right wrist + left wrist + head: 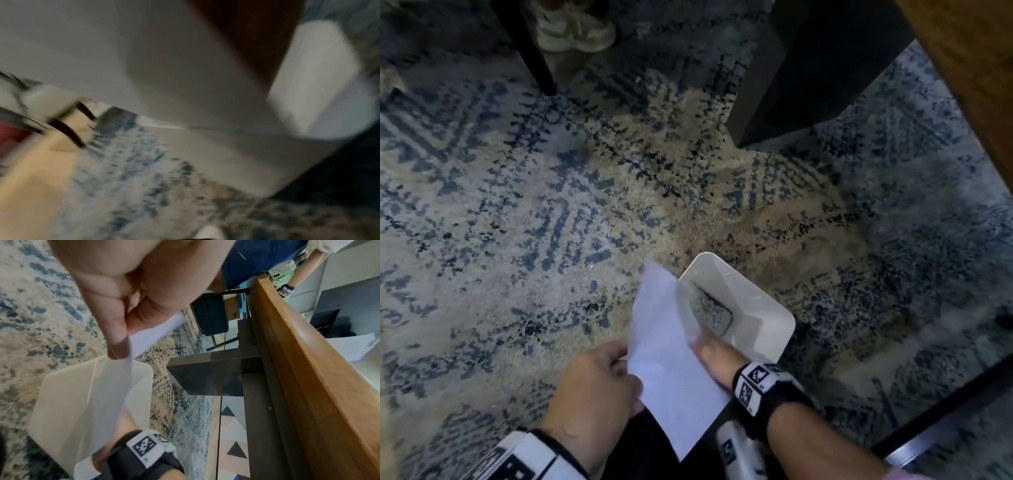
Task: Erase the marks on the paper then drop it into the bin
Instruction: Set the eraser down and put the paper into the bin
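While we hold the paper point(671, 346) over the bin point(763, 308), only the drop is left.

On the left, our left hand point(599, 380) pinches the sheet's near left edge, thumb on top and fingers curled under, as the left wrist view confirms. In the middle the sheet hangs tilted, its far corner over the bin's near rim, and the face we see looks blank, so we judge the erasing done, though the other face is hidden. On the right, our right hand point(717, 359) lies behind the sheet's right edge; whether it grips the sheet we cannot tell, the wrist view being blurred. The bin stands on the rug point(517, 205), open, seemingly holding nothing.
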